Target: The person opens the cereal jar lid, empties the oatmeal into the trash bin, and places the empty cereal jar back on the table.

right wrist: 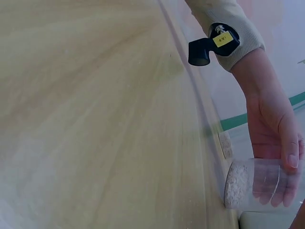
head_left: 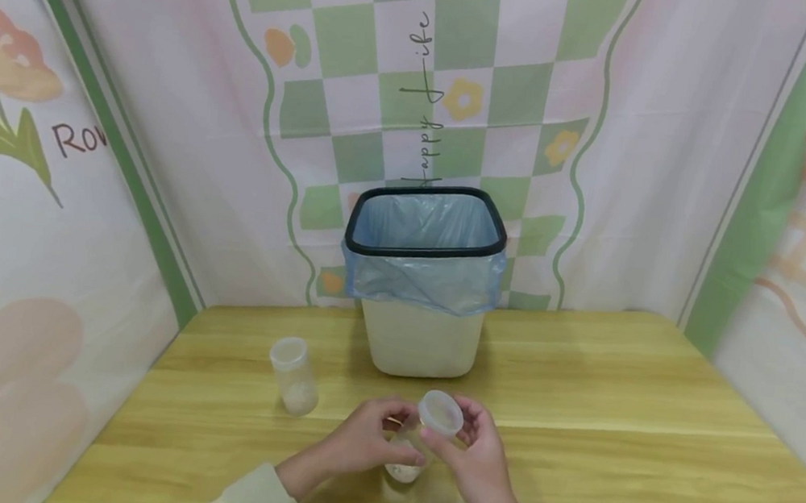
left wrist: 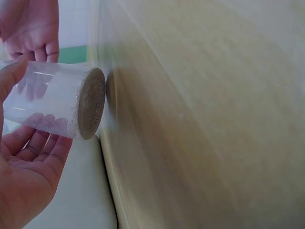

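A clear plastic jar point(left wrist: 52, 102) with pale granules point(right wrist: 237, 185) in its bottom stands close over the wooden table. My left hand point(head_left: 366, 440) grips its side, thumb and fingers around the clear wall. At the jar's top is a whitish round lid point(head_left: 441, 413), facing up and slightly tilted. My right hand point(head_left: 481, 457) pinches this lid by its edge, with the thumb in front and the fingers behind. In the right wrist view the left hand point(right wrist: 274, 138) shows through the jar, while the right hand point(left wrist: 31, 26) appears at the top of the left wrist view.
A second lidded clear jar point(head_left: 294, 377) with pale contents stands to the left on the table point(head_left: 611, 433). Behind the hands, a cream bin point(head_left: 423, 342) with a black rim and a blue liner point(head_left: 422, 282) stands by the patterned curtain point(head_left: 363, 61).
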The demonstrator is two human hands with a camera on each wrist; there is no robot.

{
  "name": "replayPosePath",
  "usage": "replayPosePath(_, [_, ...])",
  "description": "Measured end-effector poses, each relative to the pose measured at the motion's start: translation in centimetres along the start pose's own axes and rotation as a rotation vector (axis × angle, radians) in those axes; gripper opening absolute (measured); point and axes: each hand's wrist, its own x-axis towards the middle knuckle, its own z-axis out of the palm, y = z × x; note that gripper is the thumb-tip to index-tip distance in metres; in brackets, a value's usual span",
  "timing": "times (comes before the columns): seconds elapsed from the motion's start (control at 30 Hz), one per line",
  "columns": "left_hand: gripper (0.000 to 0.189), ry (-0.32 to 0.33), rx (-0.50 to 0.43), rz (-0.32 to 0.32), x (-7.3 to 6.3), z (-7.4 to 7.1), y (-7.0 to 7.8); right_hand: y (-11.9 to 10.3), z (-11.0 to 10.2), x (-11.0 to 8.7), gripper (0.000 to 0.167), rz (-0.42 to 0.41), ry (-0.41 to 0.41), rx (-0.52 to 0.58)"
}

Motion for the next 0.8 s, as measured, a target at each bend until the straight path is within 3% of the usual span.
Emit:
replayPosePath(0.37, [0.048,-0.008,-0.004,0.006,0.1,-0.1,0.1,0.0,-0.3,0.2,0.056,0.012,-0.017,0.022])
replayPosePath(0.8, [0.049,-0.009,-0.001,0.006,0.1,-0.1,-0.2,-0.1,-1.0,0.6,0.054,-0.031,-0.146,0.134])
